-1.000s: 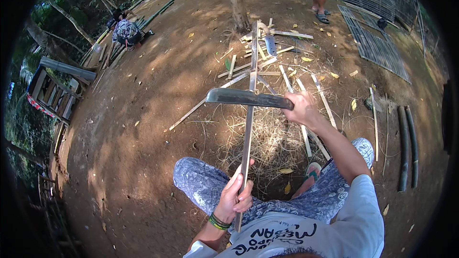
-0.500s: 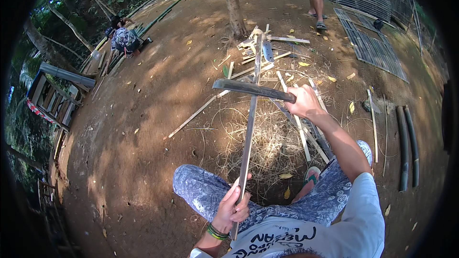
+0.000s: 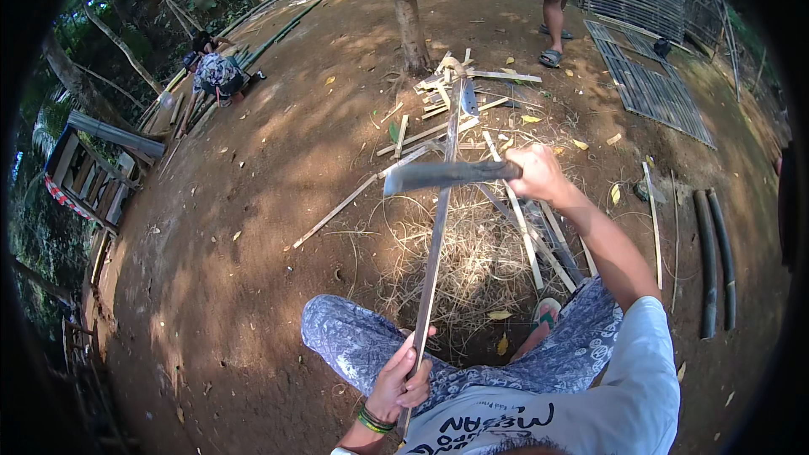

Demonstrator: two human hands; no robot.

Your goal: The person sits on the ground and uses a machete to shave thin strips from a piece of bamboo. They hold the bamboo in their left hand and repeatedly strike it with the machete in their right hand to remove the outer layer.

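My right hand (image 3: pixel 538 172) is closed round the handle of a machete (image 3: pixel 447 174). Its dark blade points left, crosses the upper half of a long bamboo strip (image 3: pixel 431 274), and is smeared by motion. Whether the edge touches the strip cannot be made out. Lower down, my left hand (image 3: pixel 401 383) grips the strip near its close end, fingers wrapped round it. The strip slants away from me toward a pale wooden piece (image 3: pixel 456 68) by a trunk. Below it, between my legs, lies a heap of curly shavings (image 3: pixel 468 257).
Pale bamboo strips (image 3: pixel 524 236) lie scattered around the heap. A second blade (image 3: pixel 468 99) rests among them. Two dark poles (image 3: pixel 706 261) lie to the right, a slatted bamboo panel (image 3: pixel 649 80) beyond. One person (image 3: pixel 556 0) stands at the back; people (image 3: pixel 217 72) crouch far left.
The machete has dropped slightly and its blade has turned to show more of its flat side. My left hand is slightly lower. The person at the back right has shifted left and closer.
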